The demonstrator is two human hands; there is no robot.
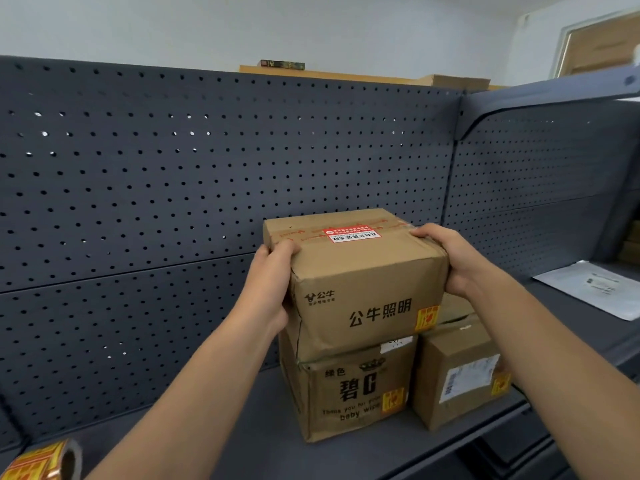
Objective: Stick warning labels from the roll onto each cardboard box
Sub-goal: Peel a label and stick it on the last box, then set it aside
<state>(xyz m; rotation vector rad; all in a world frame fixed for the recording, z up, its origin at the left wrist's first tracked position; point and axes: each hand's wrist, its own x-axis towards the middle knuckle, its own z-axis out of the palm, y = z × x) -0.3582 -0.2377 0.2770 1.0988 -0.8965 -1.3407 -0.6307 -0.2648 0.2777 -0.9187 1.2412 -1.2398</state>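
Back panel: a dark grey pegboard (207, 188) with rows of small holes, split by a horizontal seam, some holes letting light through.
Shelf: a dark grey shelf (242, 441) running along the foot of the pegboard.
Upper right: a grey shelf bracket (540, 105) slanting out from the upright.
Wall: a pale, plain wall (311, 29) above the pegboard, evenly lit.
Top edge: a light wooden board (346, 73) behind the pegboard, with a small dark object (282, 65) lying on it.
Far right: a wooden door (606, 46) in a pale frame.

A stockroom: dark pegboard shelving (207, 188) holding taped cardboard parcels (363, 296).
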